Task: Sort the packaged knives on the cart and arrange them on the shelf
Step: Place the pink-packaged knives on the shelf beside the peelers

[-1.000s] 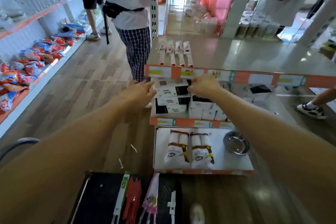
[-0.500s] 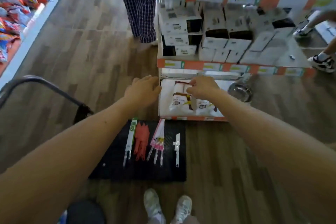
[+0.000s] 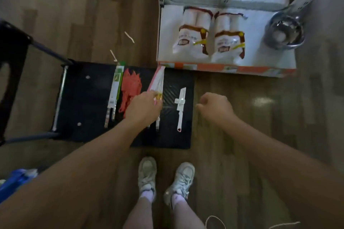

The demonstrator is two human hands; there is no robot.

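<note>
1. Cart: black flat deck on the wood floor, handle frame off to the left, far-right corner just beside the shelf base w/ its orange price strip.
2. Four lots of knives lie on the deck, roughly side by side, handles toward the person:
   - green pack, furthest left, long & narrow
   - red knives, a loose heap just right of the green pack
   - pink pack, slanted, top end at the deck's far edge near the shelf corner
   - white knife, alone, furthest right, apart from the rest
3. Left hand: back up, over the lower part of the pink pack, fingers bent down onto it at the yellow label. Handles stick out below the hand. Can't tell if it really grips the pack or only touches it.
4. Right hand: over bare floor just right of the cart, fingers curled into a loose fist, thumb toward the cart, nothing in it.
5. Bottom shelf board: two white bags side by side, touching; steel bowl at the right end, apart from the bags.
6. Floor: two thin pale scraps beyond the cart; person's two white shoes just this side of the cart; blue item at far left edge, too blurred to ID.
</note>
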